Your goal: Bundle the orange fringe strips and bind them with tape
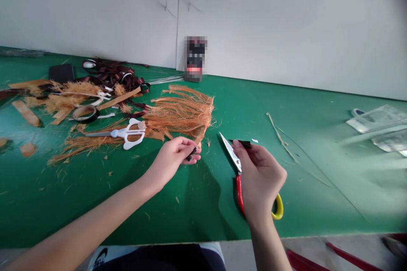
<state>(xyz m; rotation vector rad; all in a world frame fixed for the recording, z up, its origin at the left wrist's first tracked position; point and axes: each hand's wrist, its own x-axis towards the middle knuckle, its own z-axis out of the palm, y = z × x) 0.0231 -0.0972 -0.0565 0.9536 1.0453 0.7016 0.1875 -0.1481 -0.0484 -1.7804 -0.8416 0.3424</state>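
Note:
My left hand (171,156) is curled around a small dark piece (191,154), close to the near end of a bundle of orange raffia-like fibres (181,114). My right hand (259,178) grips scissors with red and yellow handles (239,192), their steel blades (230,152) pointing up and to the left. A narrow black strip (242,144) lies at my right fingertips, beside the blades. White-handled scissors (127,133) rest on the fibres to the left of my left hand. The lower handle loop is partly hidden behind my right hand.
A green work surface (318,203) holds a clear tape roll (85,114), wooden strips (121,98), dried fibres (63,98), dark ribbon (114,74), a thin stalk (282,139) and plastic packets (378,127). A pale wall stands behind; the near edge lies below my hands.

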